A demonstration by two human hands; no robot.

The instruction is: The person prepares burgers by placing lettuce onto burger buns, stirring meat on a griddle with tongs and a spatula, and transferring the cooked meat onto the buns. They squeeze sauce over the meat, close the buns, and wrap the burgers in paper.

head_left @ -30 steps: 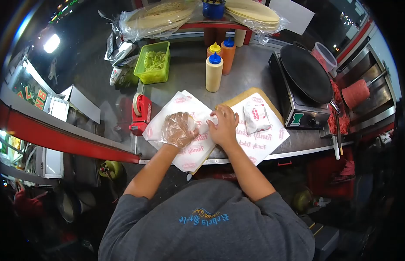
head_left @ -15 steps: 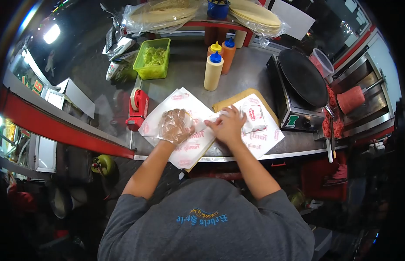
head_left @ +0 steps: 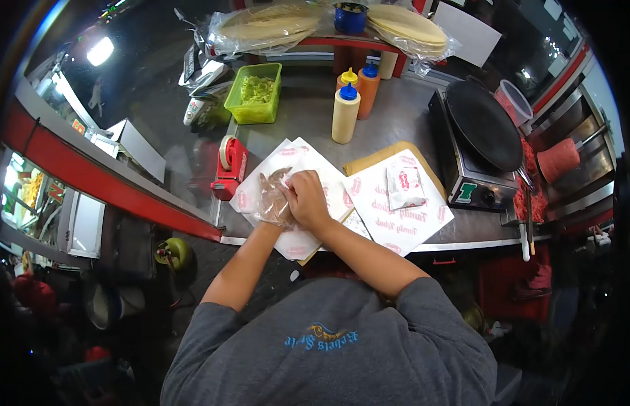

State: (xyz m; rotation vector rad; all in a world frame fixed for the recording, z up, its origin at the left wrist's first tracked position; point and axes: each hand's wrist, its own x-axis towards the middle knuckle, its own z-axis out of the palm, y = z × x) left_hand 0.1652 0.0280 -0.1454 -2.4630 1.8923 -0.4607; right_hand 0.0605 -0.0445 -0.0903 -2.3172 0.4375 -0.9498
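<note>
My left hand point(head_left: 275, 197), in a clear plastic glove, is over a stack of white printed paper sheets point(head_left: 294, 245) with its fingers stretched out. Across it comes my bare right hand point(head_left: 308, 199), whose curled fingers pinch the loose plastic of the glove point(head_left: 285, 177). To the right, a small packet wrapped in printed paper point(head_left: 405, 187) rests on another printed sheet point(head_left: 396, 227). Part of a brown board point(head_left: 415, 150) shows from under that sheet.
A red tape dispenser point(head_left: 230, 169) stands left of the papers. Behind are a green tub of shredded lettuce point(head_left: 274, 101) and several squeeze bottles point(head_left: 344, 118). At right sit a black round griddle point(head_left: 484, 128) and red shredded food point(head_left: 529, 149). Bagged flatbreads point(head_left: 267, 27) lie on the shelf.
My right hand has moved left, away from the wrapped packet, onto the gloved left hand, and now pinches the glove. The view has shifted slightly, so the scene sits farther right.
</note>
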